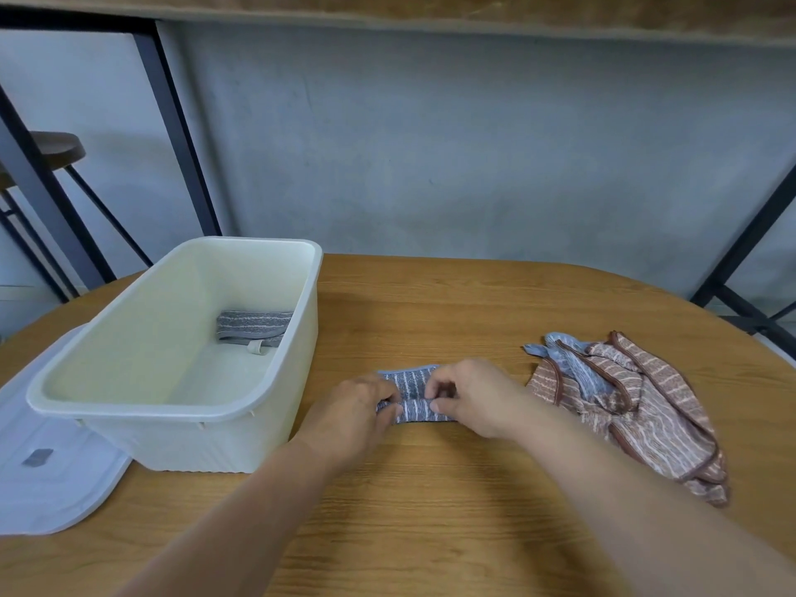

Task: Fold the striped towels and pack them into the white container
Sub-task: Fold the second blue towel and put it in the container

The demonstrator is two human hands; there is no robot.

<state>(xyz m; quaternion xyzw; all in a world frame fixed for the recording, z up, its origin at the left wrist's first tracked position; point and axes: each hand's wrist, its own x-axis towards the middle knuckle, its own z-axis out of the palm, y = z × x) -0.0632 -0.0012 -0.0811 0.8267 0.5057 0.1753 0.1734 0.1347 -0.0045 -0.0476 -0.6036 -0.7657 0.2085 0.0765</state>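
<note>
A small blue-and-white striped towel lies folded on the wooden table, just right of the white container. My left hand pinches its left end and my right hand pinches its right part, fingers curled onto the cloth. Inside the container, at its far right corner, rests one folded grey striped towel. To the right sits a loose heap of towels: a brown striped one with a blue striped one tangled in its top.
The container's white lid lies flat on the table under and left of the container. A grey wall stands behind the table. Black metal frames rise at the left and right, and a dark stool is at the far left.
</note>
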